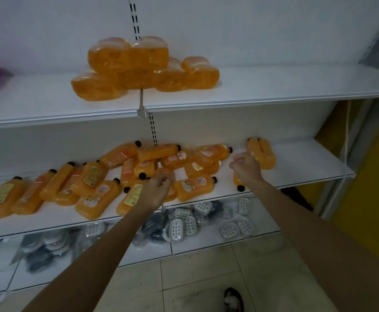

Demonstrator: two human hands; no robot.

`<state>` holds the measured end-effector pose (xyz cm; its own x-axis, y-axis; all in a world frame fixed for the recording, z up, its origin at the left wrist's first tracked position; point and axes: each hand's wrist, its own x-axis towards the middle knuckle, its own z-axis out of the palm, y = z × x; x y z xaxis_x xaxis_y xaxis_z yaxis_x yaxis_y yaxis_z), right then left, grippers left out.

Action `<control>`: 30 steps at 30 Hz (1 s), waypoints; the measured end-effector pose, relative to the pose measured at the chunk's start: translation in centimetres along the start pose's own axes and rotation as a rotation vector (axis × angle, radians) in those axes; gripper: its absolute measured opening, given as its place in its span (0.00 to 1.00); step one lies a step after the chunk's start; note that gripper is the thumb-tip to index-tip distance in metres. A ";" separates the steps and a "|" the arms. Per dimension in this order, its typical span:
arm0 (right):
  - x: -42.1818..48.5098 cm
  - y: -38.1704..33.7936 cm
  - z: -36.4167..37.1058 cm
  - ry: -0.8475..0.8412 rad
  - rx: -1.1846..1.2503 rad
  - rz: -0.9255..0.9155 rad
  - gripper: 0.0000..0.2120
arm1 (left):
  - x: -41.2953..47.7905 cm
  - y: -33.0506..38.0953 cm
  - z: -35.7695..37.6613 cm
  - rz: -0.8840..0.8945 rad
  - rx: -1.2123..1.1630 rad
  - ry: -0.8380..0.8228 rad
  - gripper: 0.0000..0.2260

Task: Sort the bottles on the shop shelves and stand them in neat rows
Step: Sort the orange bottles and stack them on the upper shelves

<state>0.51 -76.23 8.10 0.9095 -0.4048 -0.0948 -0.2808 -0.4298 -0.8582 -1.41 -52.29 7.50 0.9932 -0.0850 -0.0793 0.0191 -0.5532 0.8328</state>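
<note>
Across the middle of the frame, orange plastic bottles with black caps (94, 183) lie jumbled on their sides on the middle white metal shelf (296, 163), none standing upright. The left hand (158, 191) reaches in at the centre with fingers curled down over the pile, though blur hides whether it grips a bottle. Right of centre, the right hand (246, 168) is curled into a loose fist with nothing seen in it, just beside a pair of orange bottles (263, 155) at the right end of the heap.

Left hand (159, 188), right hand (246, 168) over toppled orange bottles (95, 199)
</note>
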 end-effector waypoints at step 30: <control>23.7 9.9 11.8 -0.425 0.512 0.707 0.35 | 14.3 -12.9 9.5 -0.708 -0.305 0.220 0.35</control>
<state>22.94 -80.51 -8.59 0.6450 -0.0660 -0.7613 -0.7292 0.2449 -0.6390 11.46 -54.22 -9.57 0.7330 0.3843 -0.5613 0.6519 -0.1612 0.7409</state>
